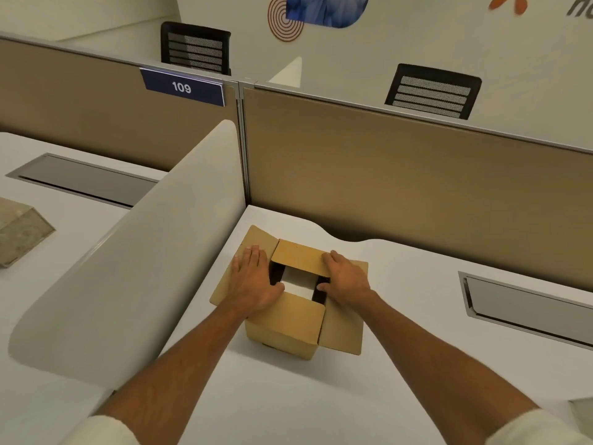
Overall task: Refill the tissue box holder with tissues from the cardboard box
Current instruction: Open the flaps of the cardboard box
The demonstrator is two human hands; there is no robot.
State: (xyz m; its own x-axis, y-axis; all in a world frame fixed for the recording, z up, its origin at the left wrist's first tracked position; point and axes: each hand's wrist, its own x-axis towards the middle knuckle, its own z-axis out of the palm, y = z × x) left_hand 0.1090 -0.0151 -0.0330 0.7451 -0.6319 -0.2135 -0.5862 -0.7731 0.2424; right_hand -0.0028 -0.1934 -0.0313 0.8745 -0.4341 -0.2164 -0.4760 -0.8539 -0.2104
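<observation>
Hands on an open cardboard box (288,322) at a white office counter (288,396), with the box as the fixed point: the left hand (253,281) lies flat and spread on the box's left flap, its thumb hooked over the edge of the opening, grip wide open and closed around nothing. The right hand (345,277) presses the right flap outward the same way, fingers loosely spread, thumb at the rim, holding nothing. Between the two thumbs, inside the box, a white pack of tissues (298,284) shows below the far flap. Left of the box rises a curved white divider (144,252); beyond that, far left of the box, sits a grey stone-look tissue holder (19,232). Behind the box stands a tan partition (417,175) with a 109 sign (183,87).
</observation>
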